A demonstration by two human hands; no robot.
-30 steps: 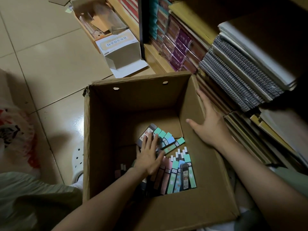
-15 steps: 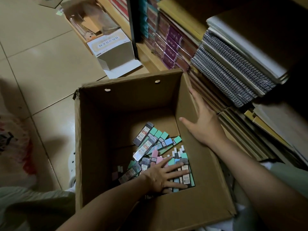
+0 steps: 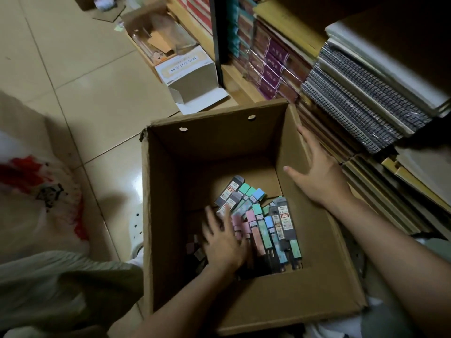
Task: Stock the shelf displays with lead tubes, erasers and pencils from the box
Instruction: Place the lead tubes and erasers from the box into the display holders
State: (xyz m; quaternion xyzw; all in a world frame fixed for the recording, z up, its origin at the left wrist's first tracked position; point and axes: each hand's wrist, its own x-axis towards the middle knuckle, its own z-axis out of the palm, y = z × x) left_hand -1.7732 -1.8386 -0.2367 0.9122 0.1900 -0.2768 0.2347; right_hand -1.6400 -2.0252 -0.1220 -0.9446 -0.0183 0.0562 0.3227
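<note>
An open cardboard box [image 3: 170, 181] stands on the floor in front of me. At its bottom lie several lead tube packs [image 3: 268, 223] in green, blue, pink and grey, some fanned side by side. My left hand [image 3: 223, 242] reaches deep into the box and rests flat on the left part of the pile, fingers spread and blurred. My right hand [image 3: 317, 174] lies with open fingers over the box's right wall, thumb inside and fingers outside. Whether the left hand grips any pack cannot be seen.
Low shelves [image 3: 234, 76] on the right hold stacked notebooks [image 3: 361, 101] and wrapped book packs [image 3: 271, 59]. A white open carton [image 3: 190, 71] and a clear tray of packaging [image 3: 158, 42] sit on the tiled floor behind the box. A plastic bag [image 3: 36, 191] lies at the left.
My left hand has slid from the right packs back to the left side of the pile, and the packs have shifted. The right hand stays on the box wall. The view has tilted slightly.
</note>
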